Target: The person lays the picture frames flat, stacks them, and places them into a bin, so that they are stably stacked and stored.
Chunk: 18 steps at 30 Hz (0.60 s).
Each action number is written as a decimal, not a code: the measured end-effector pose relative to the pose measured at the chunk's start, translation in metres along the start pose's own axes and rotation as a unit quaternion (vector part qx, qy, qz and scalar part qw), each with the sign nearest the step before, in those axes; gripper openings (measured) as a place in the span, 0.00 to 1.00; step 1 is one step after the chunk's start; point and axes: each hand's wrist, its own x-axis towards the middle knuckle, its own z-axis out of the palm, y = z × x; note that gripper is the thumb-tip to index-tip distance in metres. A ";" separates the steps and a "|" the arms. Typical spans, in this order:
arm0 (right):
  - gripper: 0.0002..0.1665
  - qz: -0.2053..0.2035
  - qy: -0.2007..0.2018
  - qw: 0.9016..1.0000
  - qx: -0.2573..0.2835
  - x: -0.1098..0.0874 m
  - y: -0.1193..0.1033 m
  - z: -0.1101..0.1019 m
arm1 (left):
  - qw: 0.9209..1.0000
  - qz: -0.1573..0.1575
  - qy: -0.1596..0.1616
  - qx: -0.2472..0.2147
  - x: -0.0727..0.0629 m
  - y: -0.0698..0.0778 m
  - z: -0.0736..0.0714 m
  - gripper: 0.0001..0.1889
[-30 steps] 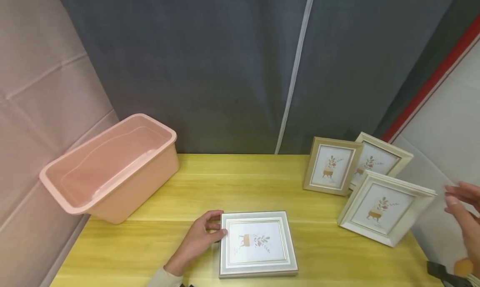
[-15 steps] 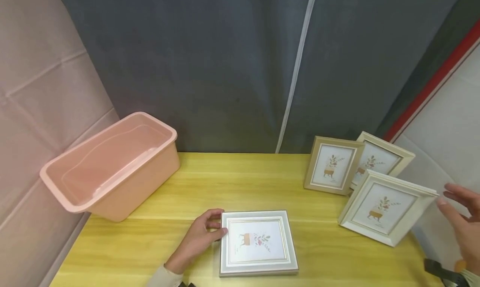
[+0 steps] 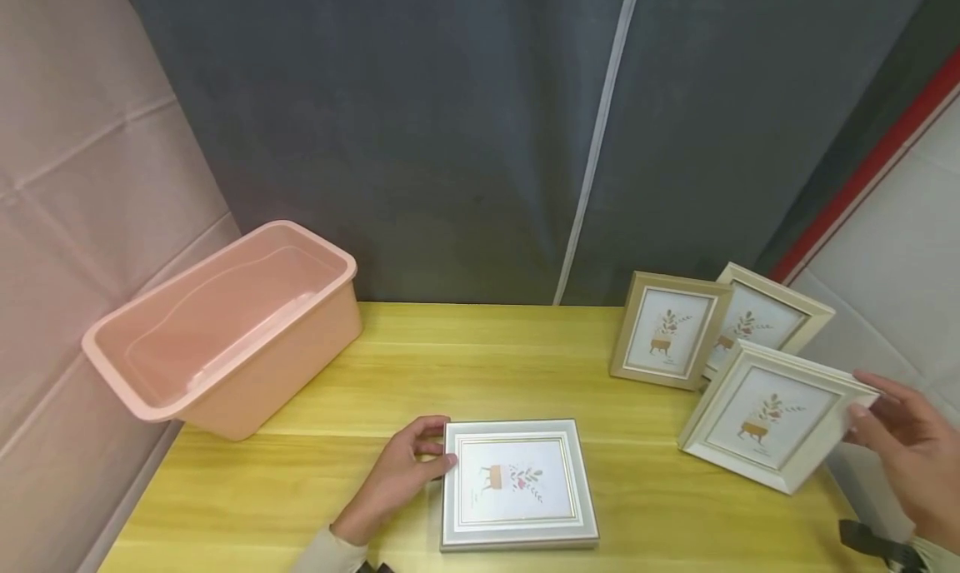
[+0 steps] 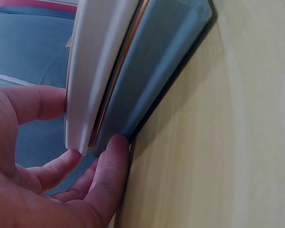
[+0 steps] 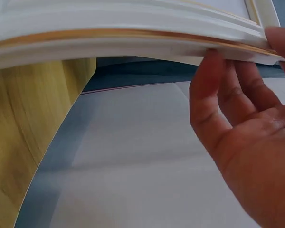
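Note:
Flat on the table lies a silver-white picture frame (image 3: 521, 519). My left hand (image 3: 405, 471) holds its left edge, thumb on top and fingers at the side. From the left wrist view, two stacked frame edges show there: a white upper edge (image 4: 97, 71) and a blue-grey lower edge (image 4: 154, 61). At the right, a cream picture frame (image 3: 772, 419) stands tilted back. My right hand (image 3: 911, 456) grips its upper right corner, with the thumb on the front and fingers behind, as the right wrist view also shows.
Behind the cream frame stand a tan picture frame (image 3: 670, 331) and another cream frame (image 3: 813, 306), partly overlapped. A pink plastic bin (image 3: 281, 356) stands at the back left of the wooden table (image 3: 465, 365). A dark curtain (image 3: 420, 140) hangs behind.
My right hand has moved left from beside the standing cream frame and taken hold of its upper right corner. The left hand stays on the lying frames.

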 end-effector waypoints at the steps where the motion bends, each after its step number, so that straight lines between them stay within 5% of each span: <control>1: 0.32 -0.002 -0.003 1.000 0.005 0.000 0.000 0.001 | 1.000 0.000 0.000 0.000 0.000 0.000 0.000 0.34; 18: 0.32 -0.012 -0.052 0.998 0.013 -0.004 -0.013 0.008 | 1.000 0.000 -0.001 0.005 -0.001 0.000 -0.001 0.34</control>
